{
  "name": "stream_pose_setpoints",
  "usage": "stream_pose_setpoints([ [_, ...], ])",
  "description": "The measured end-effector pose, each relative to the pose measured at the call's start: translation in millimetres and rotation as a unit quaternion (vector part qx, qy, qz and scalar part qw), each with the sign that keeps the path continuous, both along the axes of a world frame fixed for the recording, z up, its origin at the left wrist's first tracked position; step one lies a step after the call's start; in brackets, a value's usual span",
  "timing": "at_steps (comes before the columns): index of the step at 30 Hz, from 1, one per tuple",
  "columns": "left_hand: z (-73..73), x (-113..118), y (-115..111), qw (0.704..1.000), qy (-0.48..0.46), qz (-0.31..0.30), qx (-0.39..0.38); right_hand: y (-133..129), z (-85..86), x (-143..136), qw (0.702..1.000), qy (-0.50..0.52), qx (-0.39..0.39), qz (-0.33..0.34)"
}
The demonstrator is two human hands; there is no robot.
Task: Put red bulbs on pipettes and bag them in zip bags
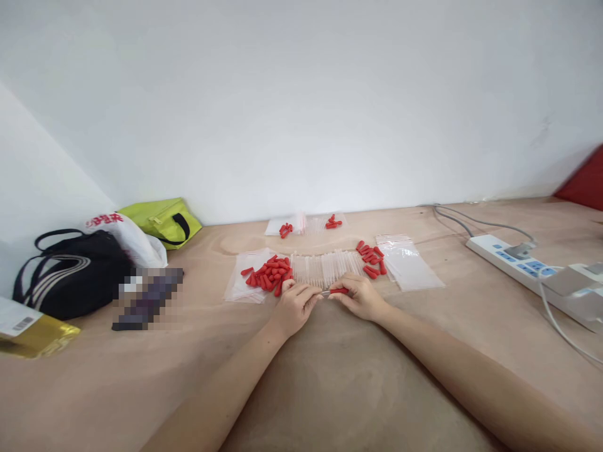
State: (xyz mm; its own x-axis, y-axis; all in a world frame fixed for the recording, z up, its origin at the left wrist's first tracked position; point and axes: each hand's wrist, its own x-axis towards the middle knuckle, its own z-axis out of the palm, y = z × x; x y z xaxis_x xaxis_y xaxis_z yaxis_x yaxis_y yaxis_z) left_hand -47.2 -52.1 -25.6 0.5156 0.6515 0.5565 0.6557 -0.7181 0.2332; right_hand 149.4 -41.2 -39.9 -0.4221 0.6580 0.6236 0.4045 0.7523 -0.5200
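Note:
My left hand (pixel 296 306) is closed on a thin clear dropper tube (pixel 325 293), mostly hidden by the fingers. A red rubber dropper bulb (pixel 339 290) sits pinched in my right hand (pixel 360 297), its end meeting the tube between the two hands. Just beyond my fingers lies a row of clear dropper tubes (pixel 325 265), side by side. A heap of red rubber bulbs (pixel 269 274) is left of the row, close to my left hand. To the right is a smaller group of red bulbs (pixel 372 258).
Clear zip bags lie at left (pixel 240 276) and right (pixel 414 270). Filled bags (pixel 285 230) rest near the wall. A power strip (pixel 511 257) with cables stands far right. At left are a black bag (pixel 75 270), a lime-green bag (pixel 162 220) and a gold packet (pixel 42 333).

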Motion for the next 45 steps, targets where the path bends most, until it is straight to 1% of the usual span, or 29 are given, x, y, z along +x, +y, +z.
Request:
stream_pose_setpoints([
  [4,5.4,-4,0,1.0,0.025,0.012,0.008,2,0.5,3,1.0,-0.002,-0.009,0.011],
  [7,7.7,-5,-1,0.999,0.03,0.017,0.018,2,2.0,5,0.998,0.015,-0.043,0.031],
  [10,7.9,-3,-2,1.0,0.014,0.019,0.016,0,2.5,4,0.99,0.065,-0.116,0.04],
  [12,7.4,-1,-3,1.0,0.003,0.021,0.009,-3,1.6,-1,0.977,0.117,-0.175,0.042],
  [14,7.0,0,-3,1.0,-0.008,0.017,0.001,-4,0.6,-8,0.959,0.175,-0.217,0.046],
  [17,7.0,1,-4,1.0,-0.017,-0.006,-0.013,0,1.6,-16,0.943,0.239,-0.228,0.045],
  [19,7.4,0,-4,1.0,-0.021,-0.009,-0.021,9,6.0,-11,0.947,0.248,-0.203,0.004],
  [21,7.5,-1,-5,0.999,-0.023,0.009,-0.023,21,13.0,5,0.96,0.217,-0.162,-0.078],
  [23,7.2,-1,-5,0.999,-0.017,0.028,-0.022,35,20.3,30,0.965,0.142,-0.125,-0.183],
  [24,6.9,-1,-4,0.999,-0.012,0.035,-0.021,41,22.9,44,0.96,0.089,-0.115,-0.238],
  [25,6.5,0,-4,0.999,-0.005,0.041,-0.021,46,24.6,57,0.95,0.031,-0.107,-0.293],
  [27,5.4,0,-3,0.998,0.007,0.057,-0.021,52,24.0,79,0.919,-0.079,-0.103,-0.371],
  [30,3.6,1,-1,0.995,0.016,0.095,-0.016,55,15.8,96,0.874,-0.189,-0.133,-0.428],
  [32,2.4,1,0,0.993,0.019,0.115,-0.014,55,9.1,98,0.856,-0.218,-0.151,-0.444],
  [34,1.0,1,1,0.992,0.024,0.126,-0.015,55,4.4,97,0.848,-0.228,-0.161,-0.452],
  [36,-0.1,0,2,0.991,0.028,0.132,-0.016,56,3.3,96,0.846,-0.226,-0.155,-0.457],
  [38,-0.9,0,2,0.99,0.03,0.136,-0.015,56,6.3,95,0.852,-0.218,-0.134,-0.456],
  [40,-1.3,-1,1,0.99,0.031,0.139,-0.012,55,12.8,94,0.868,-0.221,-0.116,-0.428],
  [42,-1.4,-1,1,0.989,0.029,0.144,-0.007,52,21.2,89,0.884,-0.249,-0.12,-0.378],
  [43,-1.4,-1,1,0.989,0.029,0.147,-0.005,49,25.4,86,0.886,-0.269,-0.129,-0.354],
  [45,-1.6,-1,2,0.988,0.029,0.154,-0.002,45,32.3,80,0.881,-0.308,-0.151,-0.326],
])
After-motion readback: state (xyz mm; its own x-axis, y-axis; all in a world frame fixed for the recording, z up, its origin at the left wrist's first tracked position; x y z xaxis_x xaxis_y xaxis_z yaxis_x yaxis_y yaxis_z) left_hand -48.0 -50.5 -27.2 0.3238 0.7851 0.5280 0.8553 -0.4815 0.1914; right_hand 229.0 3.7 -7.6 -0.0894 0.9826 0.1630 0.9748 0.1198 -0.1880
